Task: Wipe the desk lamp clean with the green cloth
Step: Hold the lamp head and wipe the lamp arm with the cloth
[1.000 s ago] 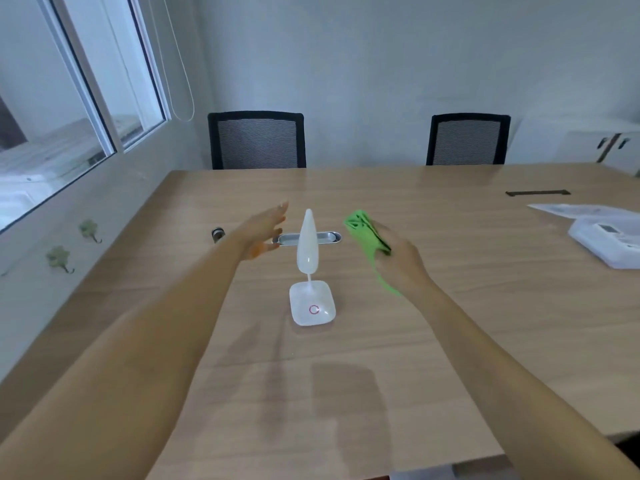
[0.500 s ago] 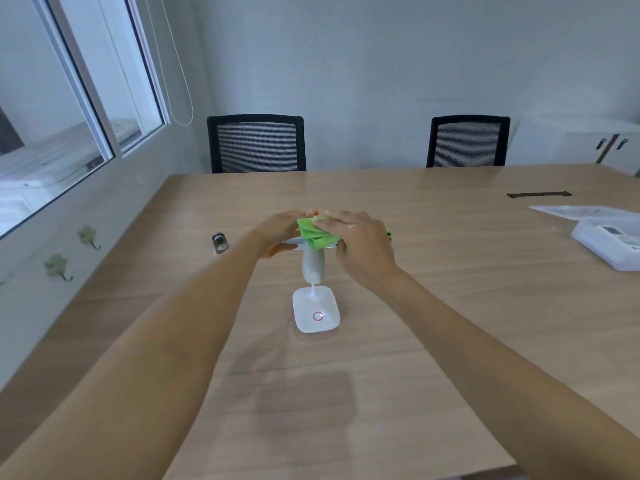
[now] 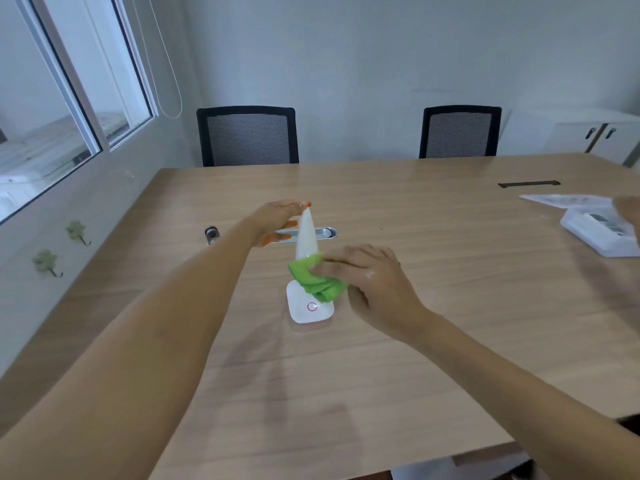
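A small white desk lamp [image 3: 307, 237] stands on the wooden table [image 3: 433, 289], its tapered head upright above a square base with a red ring. My left hand [image 3: 277, 220] pinches the tip of the lamp head between thumb and fingers. My right hand [image 3: 370, 282] presses a folded green cloth [image 3: 313, 278] against the lower end of the lamp head, just above the base. The cloth hides the lamp's neck.
A metal cable grommet [image 3: 322, 233] lies behind the lamp and a small metal object [image 3: 212, 233] to its left. A white device [image 3: 602, 233] on papers sits at the right. Two black chairs [image 3: 247, 135] stand at the far side.
My right hand has slid the green cloth from the top of the lamp head down to its lower end. My left hand has shifted onto the lamp's tip.
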Demonstrator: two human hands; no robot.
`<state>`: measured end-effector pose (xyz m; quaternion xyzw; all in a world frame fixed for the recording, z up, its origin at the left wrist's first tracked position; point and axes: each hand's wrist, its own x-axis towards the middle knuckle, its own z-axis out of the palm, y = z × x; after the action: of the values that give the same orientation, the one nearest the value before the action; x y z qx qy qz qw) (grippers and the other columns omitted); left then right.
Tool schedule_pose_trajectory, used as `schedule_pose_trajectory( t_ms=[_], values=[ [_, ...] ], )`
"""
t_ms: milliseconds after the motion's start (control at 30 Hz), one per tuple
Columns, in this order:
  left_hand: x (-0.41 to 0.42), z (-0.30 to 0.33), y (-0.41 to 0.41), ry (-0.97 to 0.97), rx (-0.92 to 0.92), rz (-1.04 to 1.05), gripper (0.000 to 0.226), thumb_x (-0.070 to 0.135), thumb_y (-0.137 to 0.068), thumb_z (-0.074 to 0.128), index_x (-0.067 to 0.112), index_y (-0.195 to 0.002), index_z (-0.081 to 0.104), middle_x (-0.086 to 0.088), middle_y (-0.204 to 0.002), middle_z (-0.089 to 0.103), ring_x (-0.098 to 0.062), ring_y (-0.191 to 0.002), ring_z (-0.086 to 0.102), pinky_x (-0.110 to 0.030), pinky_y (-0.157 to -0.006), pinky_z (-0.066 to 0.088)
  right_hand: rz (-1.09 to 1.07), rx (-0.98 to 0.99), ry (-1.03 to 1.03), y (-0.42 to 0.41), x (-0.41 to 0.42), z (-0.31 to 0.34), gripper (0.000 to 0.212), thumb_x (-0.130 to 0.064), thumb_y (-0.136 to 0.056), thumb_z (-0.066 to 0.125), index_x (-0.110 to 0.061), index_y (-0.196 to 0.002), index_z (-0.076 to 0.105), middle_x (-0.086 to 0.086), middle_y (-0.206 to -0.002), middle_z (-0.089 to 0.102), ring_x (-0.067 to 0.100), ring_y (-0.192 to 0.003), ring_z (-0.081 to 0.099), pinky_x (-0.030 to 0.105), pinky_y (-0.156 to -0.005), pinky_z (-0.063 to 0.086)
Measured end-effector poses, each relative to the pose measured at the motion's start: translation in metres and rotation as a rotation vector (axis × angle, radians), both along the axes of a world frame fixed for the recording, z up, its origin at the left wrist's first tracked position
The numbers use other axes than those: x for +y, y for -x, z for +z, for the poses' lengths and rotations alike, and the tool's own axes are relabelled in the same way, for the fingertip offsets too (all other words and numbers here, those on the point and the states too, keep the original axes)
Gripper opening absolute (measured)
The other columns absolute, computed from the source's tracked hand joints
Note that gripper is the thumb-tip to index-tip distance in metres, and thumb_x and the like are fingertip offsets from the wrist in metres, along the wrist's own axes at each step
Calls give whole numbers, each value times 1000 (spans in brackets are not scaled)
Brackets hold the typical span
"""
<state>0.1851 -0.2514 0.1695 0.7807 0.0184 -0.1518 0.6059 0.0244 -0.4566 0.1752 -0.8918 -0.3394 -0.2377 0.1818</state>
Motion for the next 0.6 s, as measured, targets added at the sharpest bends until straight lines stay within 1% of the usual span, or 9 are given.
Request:
schedule_pose_trajectory(
  t_ms=[67, 133, 233, 300, 333, 367, 433, 500, 600],
  values=[
    [0, -1, 0, 10, 6, 3, 38, 43, -87, 60, 30, -122, 63, 8, -123, 60, -16, -113, 55, -35, -99, 43, -34, -17, -63, -10, 2, 12, 65, -9, -61, 29, -29, -111, 67, -7, -116, 68, 23, -102, 59, 37, -78, 40],
    [1, 0, 1, 5, 2, 3, 35, 41, -88, 60, 30, -121, 62, 5, -124, 61, -16, -113, 56, -39, -105, 44, -87, -4, -87, -26, 9, 23, 65, -9, -63, 28, -29, -111, 66, -5, -117, 68, 27, -101, 61, 40, -79, 42],
    [1, 0, 1, -4, -1, 2, 35, 39, -89, 59, 29, -122, 61, 4, -118, 63, -16, -109, 57, -39, -103, 43, -146, 78, -32, -50, 22, 26, 63, -5, -67, 31, -27, -114, 66, -1, -121, 66, 31, -106, 58, 39, -82, 38],
    [1, -2, 0, 24, 3, -1, 38, 39, -89, 60, 26, -124, 61, 1, -119, 63, -17, -108, 58, -37, -101, 46, -142, 112, -4, -54, 28, 21, 64, -11, -68, 25, -27, -113, 67, 1, -118, 68, 32, -104, 58, 36, -78, 34],
    [1, -2, 0, 40, 5, 0, 39, 39, -88, 61, 25, -124, 61, 0, -125, 63, -18, -113, 58, -37, -102, 47, -125, 110, 1, -52, 30, 18, 65, -15, -67, 21, -27, -111, 68, 1, -114, 69, 31, -101, 59, 34, -77, 31],
    [1, -3, -1, 51, 6, 4, 40, 41, -86, 62, 26, -124, 62, 0, -131, 61, -19, -120, 57, -38, -104, 46, -105, 97, 5, -46, 30, 14, 65, -17, -66, 20, -27, -109, 69, 1, -111, 71, 31, -100, 60, 33, -76, 29],
    [1, -3, -2, 25, 9, 9, 43, 45, -84, 63, 29, -123, 63, 3, -139, 56, -20, -128, 52, -37, -105, 44, -60, 45, 28, -29, 28, 5, 63, -13, -64, 25, -28, -105, 70, -4, -109, 72, 28, -98, 62, 32, -76, 30],
    [2, -2, 0, -2, 15, 12, 43, 48, -83, 62, 31, -123, 63, 7, -142, 52, -19, -130, 49, -37, -102, 42, 2, -36, 68, -9, 22, -6, 57, -8, -66, 33, -30, -105, 69, -7, -110, 70, 24, -99, 62, 32, -76, 29],
    [3, 0, 0, -19, 17, -6, 42, 49, -83, 61, 33, -122, 63, 8, -143, 51, -19, -131, 48, -41, -107, 40, 114, -160, 113, 11, 14, -21, 49, -7, -76, 41, -30, -112, 66, -6, -117, 67, 20, -110, 56, 34, -83, 34]
  ],
)
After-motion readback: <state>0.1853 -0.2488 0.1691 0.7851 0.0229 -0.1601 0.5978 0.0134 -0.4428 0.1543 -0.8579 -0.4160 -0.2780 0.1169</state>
